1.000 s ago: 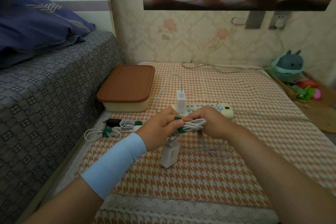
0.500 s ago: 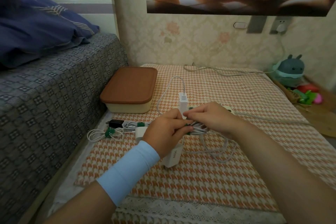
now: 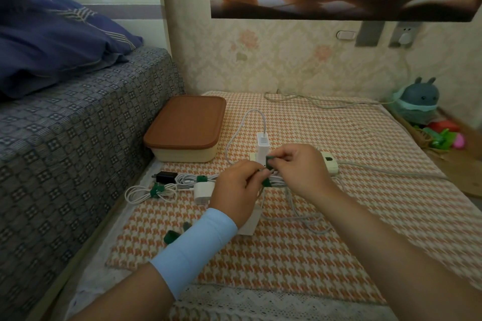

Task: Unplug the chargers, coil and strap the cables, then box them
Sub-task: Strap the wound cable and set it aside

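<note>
My left hand point(image 3: 236, 191) grips a coiled white cable bundle point(image 3: 277, 182) above the table. My right hand point(image 3: 300, 168) pinches the end of a green strap point(image 3: 270, 161) that wraps the bundle. The bundle's white charger brick point(image 3: 249, 224) lies partly hidden under my left wrist, with loose cable point(image 3: 305, 219) trailing beside it. Another white charger point(image 3: 262, 144) stands plugged into the power strip point(image 3: 330, 164). Two strapped cables lie at the left, one with a black charger point(image 3: 165, 177) and one with a white charger point(image 3: 203, 191). The lidded box point(image 3: 186, 128) is closed.
Spare green straps point(image 3: 172, 236) lie near my left forearm. A bed with a patterned cover point(image 3: 65, 151) borders the table's left side. A plush toy point(image 3: 420, 100) and small colourful toys point(image 3: 446, 135) sit at the far right. The strip's cord point(image 3: 391, 172) runs right.
My right hand has lifted the green strap's end up over the bundle. Both hands shifted slightly away from me, and the view moved closer.
</note>
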`<state>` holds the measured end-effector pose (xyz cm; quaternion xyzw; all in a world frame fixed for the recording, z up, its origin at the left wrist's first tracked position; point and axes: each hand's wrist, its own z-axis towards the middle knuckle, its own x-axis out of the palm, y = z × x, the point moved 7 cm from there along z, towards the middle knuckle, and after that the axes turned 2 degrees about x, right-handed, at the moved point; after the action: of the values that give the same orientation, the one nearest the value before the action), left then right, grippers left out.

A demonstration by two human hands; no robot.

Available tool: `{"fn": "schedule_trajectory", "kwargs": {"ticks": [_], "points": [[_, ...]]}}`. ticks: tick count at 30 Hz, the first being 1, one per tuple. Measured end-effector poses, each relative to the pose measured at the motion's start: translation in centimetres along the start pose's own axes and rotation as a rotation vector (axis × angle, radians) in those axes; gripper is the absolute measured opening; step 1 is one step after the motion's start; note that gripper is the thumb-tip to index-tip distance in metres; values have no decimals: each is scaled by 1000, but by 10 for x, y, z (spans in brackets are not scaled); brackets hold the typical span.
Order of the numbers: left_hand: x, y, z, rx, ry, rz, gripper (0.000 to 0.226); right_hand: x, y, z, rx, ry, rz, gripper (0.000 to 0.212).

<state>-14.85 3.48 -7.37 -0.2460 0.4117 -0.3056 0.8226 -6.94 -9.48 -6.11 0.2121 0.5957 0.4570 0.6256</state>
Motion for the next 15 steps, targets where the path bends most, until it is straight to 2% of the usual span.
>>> {"fn": "schedule_trajectory", "kwargs": {"ticks": [4,6,11,15], "points": [[0,9,3,-226,9,-74,36,0,9,-6,-113,-4,-6,8],[-1,14,2,-314,-1,-116,37,3,12,-7,-148,15,-2,8],[-7,15,1,-343,-73,-71,33,5,23,-12,-256,54,-77,9],[-9,16,0,-393,-76,-54,41,6,27,-16,-203,4,-73,11]]}}
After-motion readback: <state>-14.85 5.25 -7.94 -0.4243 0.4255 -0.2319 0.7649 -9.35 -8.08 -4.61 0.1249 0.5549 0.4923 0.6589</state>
